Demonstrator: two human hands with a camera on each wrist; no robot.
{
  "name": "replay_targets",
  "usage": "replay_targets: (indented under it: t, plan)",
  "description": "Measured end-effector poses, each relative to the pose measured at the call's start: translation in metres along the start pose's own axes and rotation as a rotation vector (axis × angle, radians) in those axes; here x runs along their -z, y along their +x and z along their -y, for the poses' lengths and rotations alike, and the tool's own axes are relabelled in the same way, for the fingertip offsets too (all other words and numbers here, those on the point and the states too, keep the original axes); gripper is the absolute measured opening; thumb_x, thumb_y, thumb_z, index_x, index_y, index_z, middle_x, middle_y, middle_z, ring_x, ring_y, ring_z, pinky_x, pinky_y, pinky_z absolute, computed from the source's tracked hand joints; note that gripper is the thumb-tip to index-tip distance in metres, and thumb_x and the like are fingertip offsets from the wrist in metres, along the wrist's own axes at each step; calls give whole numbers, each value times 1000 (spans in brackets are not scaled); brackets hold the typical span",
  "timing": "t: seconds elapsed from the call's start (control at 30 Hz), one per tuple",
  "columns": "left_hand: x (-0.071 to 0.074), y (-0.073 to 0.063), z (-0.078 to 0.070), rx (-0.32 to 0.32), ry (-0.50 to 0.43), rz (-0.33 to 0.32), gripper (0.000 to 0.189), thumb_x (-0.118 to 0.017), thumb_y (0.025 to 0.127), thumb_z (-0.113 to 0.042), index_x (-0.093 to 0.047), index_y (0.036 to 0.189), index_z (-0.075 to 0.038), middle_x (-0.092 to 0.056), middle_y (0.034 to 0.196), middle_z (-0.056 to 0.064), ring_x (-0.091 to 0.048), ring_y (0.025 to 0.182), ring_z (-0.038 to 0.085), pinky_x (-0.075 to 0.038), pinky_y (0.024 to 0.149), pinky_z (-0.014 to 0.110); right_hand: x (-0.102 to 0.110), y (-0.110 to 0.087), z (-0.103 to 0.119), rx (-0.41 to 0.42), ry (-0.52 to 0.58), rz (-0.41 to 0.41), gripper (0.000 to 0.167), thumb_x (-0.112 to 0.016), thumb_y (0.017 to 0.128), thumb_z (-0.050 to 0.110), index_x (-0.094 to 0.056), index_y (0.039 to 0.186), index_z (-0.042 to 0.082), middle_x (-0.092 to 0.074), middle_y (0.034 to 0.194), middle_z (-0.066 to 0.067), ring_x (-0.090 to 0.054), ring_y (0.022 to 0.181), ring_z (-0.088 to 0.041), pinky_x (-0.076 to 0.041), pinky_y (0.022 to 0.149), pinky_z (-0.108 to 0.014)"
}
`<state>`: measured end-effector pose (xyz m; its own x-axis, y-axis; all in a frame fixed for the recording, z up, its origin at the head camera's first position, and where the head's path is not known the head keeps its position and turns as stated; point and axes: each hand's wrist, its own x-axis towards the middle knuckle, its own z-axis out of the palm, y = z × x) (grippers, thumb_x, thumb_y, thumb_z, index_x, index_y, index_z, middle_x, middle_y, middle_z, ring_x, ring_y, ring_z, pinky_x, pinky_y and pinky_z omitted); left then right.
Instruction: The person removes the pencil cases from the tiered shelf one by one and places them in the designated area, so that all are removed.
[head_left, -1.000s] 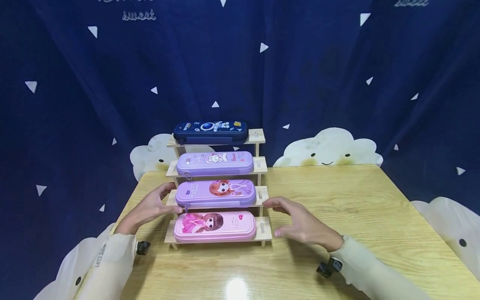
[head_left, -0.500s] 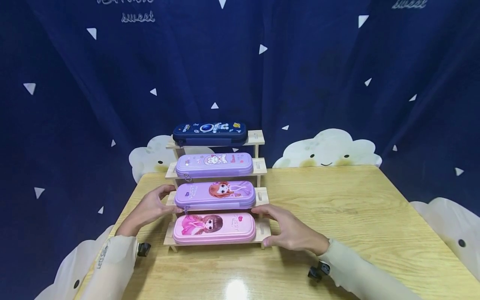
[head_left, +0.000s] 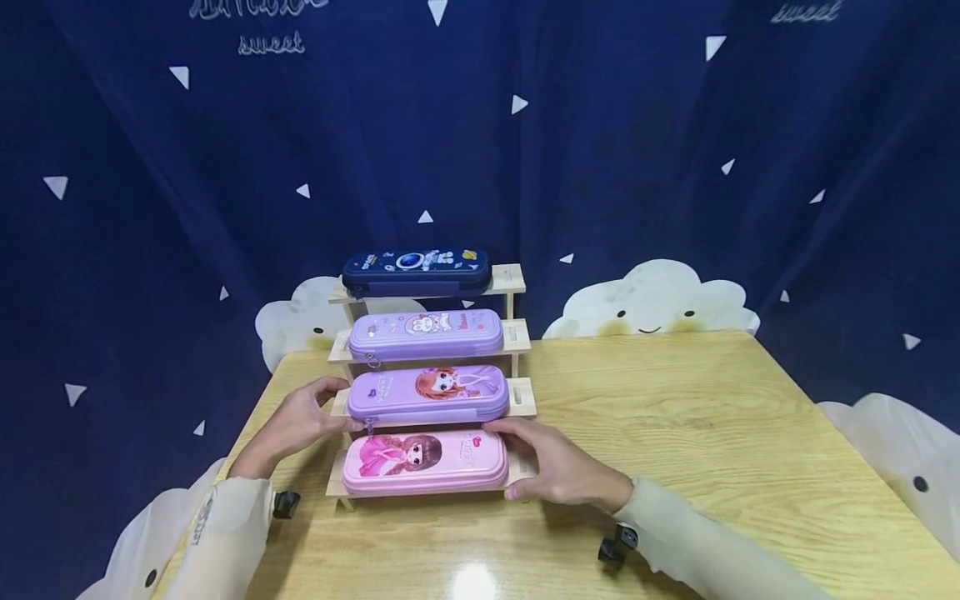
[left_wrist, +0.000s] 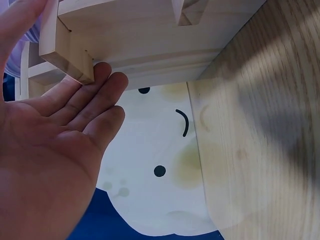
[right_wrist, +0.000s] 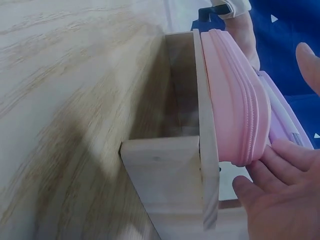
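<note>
My left hand (head_left: 296, 421) holds the left side of a tiered wooden rack (head_left: 522, 400), its thumb at the front. In the left wrist view its fingers (left_wrist: 102, 100) reach past a wooden end piece. My right hand (head_left: 562, 467) is at the right end of a pink pencil case (head_left: 457, 462) on the lowest shelf. In the right wrist view its fingertips touch or nearly touch the case, while the thumb (right_wrist: 307, 65) stands apart. A purple pencil case (head_left: 405, 396) with a red-haired doll lies one tier above.
A lilac bunny pencil case (head_left: 393, 332) and a navy astronaut pencil case (head_left: 416, 271) lie on the upper shelves. The rack stands on a wooden table (head_left: 660, 417). A dark blue curtain (head_left: 600, 167) with clouds and triangles hangs behind.
My right hand has moved left, from beside the rack to the pink pencil case's right end. The left hand has stayed at the rack's left side. The head view has shifted slightly.
</note>
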<state>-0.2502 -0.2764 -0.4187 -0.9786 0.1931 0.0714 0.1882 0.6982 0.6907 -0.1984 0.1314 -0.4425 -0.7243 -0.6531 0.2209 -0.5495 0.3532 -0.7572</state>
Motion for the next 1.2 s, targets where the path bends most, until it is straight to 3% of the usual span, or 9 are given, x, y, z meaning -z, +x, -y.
replay_targets:
  t: [0.23,0.6,0.8,1.2]
  plan:
    - [0,0,1,37,-19,18,80,-89,75,-39,-55,136,0,-59,142,24,-46,140,49,-36,117,63,-7,4,0,1,-21,-24,83,-87,69,20,-52,144,13,-56,147,2,-52,139,-22,-36,122,-45]
    - [1,-1,1,28,6,8,79,-88,76,-38,-55,137,2,-60,140,25,-49,137,49,-39,115,63,-24,17,1,-42,-79,18,88,-90,70,26,-50,148,19,-52,152,-2,-47,143,-23,-34,123,-51]
    - [-1,-2,2,39,-14,18,78,-87,77,-34,-54,137,3,-58,142,26,-46,139,51,-37,117,62,-34,28,1,-31,-112,57,91,-89,70,31,-48,149,16,-53,152,-6,-51,140,-27,-37,120,-52]
    - [2,-1,0,41,-26,32,76,-87,77,-33,-55,137,1,-58,143,24,-44,141,50,-35,118,63,-40,38,0,-11,-124,53,93,-90,68,33,-48,149,13,-57,149,-6,-56,135,-25,-41,118,-47]
